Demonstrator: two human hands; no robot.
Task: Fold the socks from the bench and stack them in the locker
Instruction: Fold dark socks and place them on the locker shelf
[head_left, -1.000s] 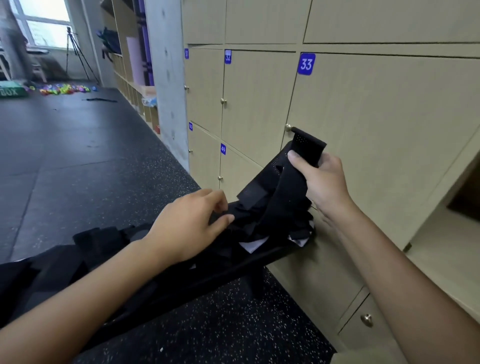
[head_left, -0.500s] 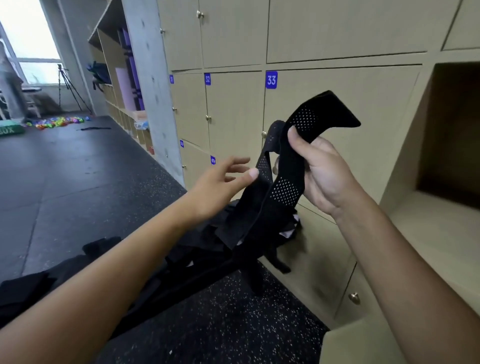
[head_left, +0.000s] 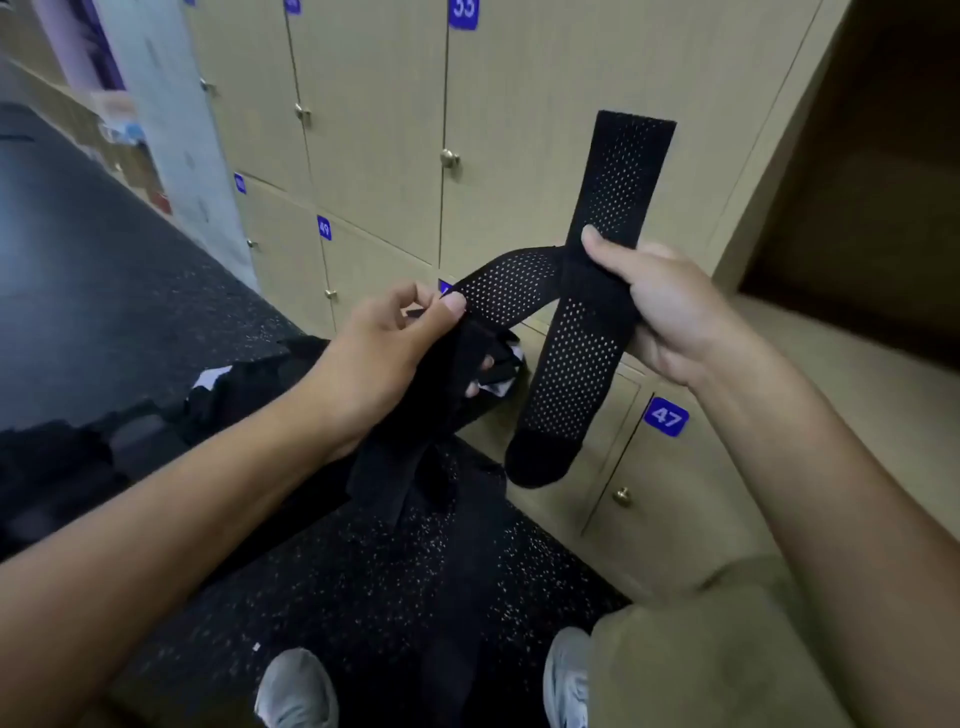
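Person's right hand (head_left: 670, 317) grips one black mesh sock (head_left: 582, 332) mid-length, long axis near-upright w/ cuff up, toe down, while left hand (head_left: 395, 353) pinches a second sock (head_left: 506, 286) stretched between hands, above the bench (head_left: 156, 415), open locker (head_left: 857, 182) at right.

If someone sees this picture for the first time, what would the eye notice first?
First, the black perforated socks held up mid-frame: the right hand grips one at its middle, the left hand pinches another. Behind them stand beige lockers with blue number tags, and an open locker at upper right.
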